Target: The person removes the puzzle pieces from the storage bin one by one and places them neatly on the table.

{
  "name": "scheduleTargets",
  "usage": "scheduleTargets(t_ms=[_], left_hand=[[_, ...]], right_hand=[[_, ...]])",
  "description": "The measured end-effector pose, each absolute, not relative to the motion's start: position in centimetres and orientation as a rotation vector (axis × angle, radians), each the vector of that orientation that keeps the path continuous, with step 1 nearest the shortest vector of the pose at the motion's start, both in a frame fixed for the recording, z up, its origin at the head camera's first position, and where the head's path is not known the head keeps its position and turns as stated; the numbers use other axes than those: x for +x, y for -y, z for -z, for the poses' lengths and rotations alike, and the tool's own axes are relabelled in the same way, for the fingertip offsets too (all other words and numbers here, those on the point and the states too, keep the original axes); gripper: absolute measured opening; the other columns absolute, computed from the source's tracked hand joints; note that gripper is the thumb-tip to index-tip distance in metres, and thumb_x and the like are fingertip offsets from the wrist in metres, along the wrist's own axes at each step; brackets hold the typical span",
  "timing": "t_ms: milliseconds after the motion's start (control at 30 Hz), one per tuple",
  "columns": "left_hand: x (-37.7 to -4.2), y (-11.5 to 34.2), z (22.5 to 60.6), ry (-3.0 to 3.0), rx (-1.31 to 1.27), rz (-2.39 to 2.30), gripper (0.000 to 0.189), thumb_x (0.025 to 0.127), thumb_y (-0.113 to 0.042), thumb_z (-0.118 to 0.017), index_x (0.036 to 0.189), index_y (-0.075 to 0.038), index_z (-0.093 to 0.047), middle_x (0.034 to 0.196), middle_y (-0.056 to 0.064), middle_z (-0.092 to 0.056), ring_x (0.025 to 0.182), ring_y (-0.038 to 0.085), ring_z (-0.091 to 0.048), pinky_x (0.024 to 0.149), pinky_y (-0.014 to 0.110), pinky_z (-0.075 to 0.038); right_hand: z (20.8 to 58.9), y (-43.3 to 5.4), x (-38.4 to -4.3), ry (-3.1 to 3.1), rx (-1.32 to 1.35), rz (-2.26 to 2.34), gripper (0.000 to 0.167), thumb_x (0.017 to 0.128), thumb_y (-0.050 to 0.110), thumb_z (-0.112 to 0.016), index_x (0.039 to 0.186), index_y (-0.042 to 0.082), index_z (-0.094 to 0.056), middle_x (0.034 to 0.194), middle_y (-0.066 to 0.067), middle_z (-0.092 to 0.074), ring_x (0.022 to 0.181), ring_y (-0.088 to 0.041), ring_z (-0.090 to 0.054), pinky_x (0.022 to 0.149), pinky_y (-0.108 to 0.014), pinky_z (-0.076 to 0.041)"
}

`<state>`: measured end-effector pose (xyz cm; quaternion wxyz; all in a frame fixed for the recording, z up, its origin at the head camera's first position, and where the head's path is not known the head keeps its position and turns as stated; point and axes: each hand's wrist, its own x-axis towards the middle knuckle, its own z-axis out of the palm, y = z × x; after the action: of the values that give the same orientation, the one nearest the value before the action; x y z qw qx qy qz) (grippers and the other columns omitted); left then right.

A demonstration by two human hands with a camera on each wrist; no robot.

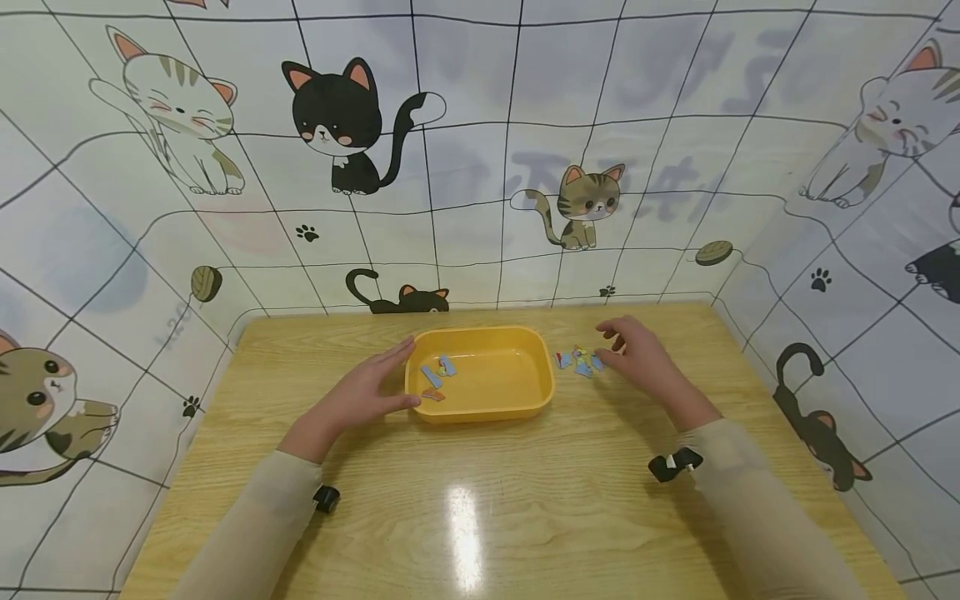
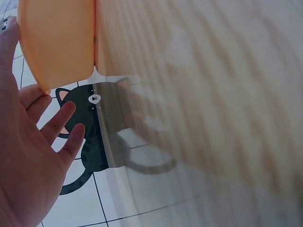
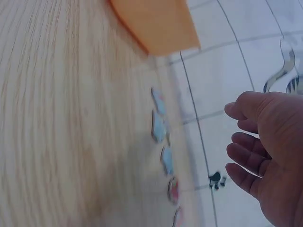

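A yellow tray (image 1: 480, 415) sits on the table. My left hand (image 1: 363, 392) spans its left end, thumb at the front corner and fingertips at the back one; the left wrist view shows the other fingers spread and straight. Inside, at the left, lie several small flat puzzle pieces (image 1: 432, 377), mostly blue, one orange. My right hand (image 1: 637, 358) hovers beside a cluster of loose puzzle pieces (image 1: 582, 367) to the tray's right. Its fingers are loosely bent, and the right wrist view shows nothing held in the hand (image 3: 270, 151). Blue and reddish pieces (image 3: 158, 126) lie on the wood there.
The wooden table (image 1: 540, 483) meets a white cloth backdrop (image 1: 480, 167) with grid lines and cartoon cats at its back and sides. A dark strap clip (image 1: 675, 463) hangs by the right cuff, another (image 1: 326, 498) by the left.
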<state>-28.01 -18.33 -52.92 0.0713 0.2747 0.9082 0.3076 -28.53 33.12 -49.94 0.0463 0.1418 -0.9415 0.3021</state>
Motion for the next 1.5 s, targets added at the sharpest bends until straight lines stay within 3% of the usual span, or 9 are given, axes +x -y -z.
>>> scheduleTargets(t_ms=[333, 567, 767, 1100, 1500], left_hand=[[-28.0, 18.3, 53.0, -2.735, 0.829, -0.926, 0.104, 0.098, -0.067, -0.076, 0.177, -0.017, -0.030, 0.184, 0.001, -0.023, 0.166, 0.037, -0.027, 0.132, 0.064, -0.026], [-28.0, 18.4, 53.0, -2.729, 0.837, -0.933, 0.104, 0.098, -0.067, -0.075, 0.176, -0.014, -0.031, 0.184, -0.001, -0.021, 0.166, 0.037, -0.026, 0.132, 0.064, -0.025], [-28.1, 18.4, 53.2, -2.729, 0.829, -0.925, 0.104, 0.098, -0.068, -0.075, 0.177, -0.017, -0.030, 0.184, -0.003, -0.021, 0.166, 0.037, -0.026, 0.132, 0.065, -0.025], [-28.2, 18.5, 53.3, -2.731, 0.838, -0.928, 0.104, 0.097, -0.070, -0.074, 0.177, -0.020, -0.030, 0.184, -0.005, -0.021, 0.166, 0.036, -0.027, 0.131, 0.065, -0.026], [-28.2, 18.6, 53.3, -2.725, 0.853, -0.935, 0.104, 0.098, -0.070, -0.073, 0.177, -0.021, -0.028, 0.185, -0.003, -0.021, 0.166, 0.036, -0.027, 0.131, 0.066, -0.027]], right_hand=[[47.5, -26.1, -28.5, 2.876, 0.727, -0.959, 0.045, 0.103, 0.012, -0.081, 0.144, 0.001, -0.066, 0.125, -0.016, -0.067, 0.101, -0.030, -0.065, 0.081, -0.045, -0.058], [47.8, -20.9, -29.4, 2.961, 1.004, -0.834, 0.046, 0.104, 0.016, -0.080, 0.146, 0.008, -0.064, 0.126, -0.008, -0.066, 0.108, -0.028, -0.066, 0.088, -0.043, -0.058], [48.1, -16.7, -30.1, 3.045, 1.202, -0.709, 0.049, 0.105, 0.017, -0.079, 0.150, 0.007, -0.063, 0.131, -0.013, -0.067, 0.107, -0.028, -0.069, 0.091, -0.040, -0.059], [48.3, -12.6, -30.5, 3.044, 1.445, -0.576, 0.049, 0.104, 0.021, -0.081, 0.150, 0.009, -0.067, 0.138, -0.011, -0.066, 0.113, -0.025, -0.069, 0.096, -0.038, -0.060], [50.7, -9.1, -31.3, 2.958, 1.626, -0.475, 0.047, 0.102, 0.020, -0.084, 0.146, 0.008, -0.071, 0.129, -0.010, -0.068, 0.114, -0.022, -0.069, 0.103, -0.031, -0.057]])
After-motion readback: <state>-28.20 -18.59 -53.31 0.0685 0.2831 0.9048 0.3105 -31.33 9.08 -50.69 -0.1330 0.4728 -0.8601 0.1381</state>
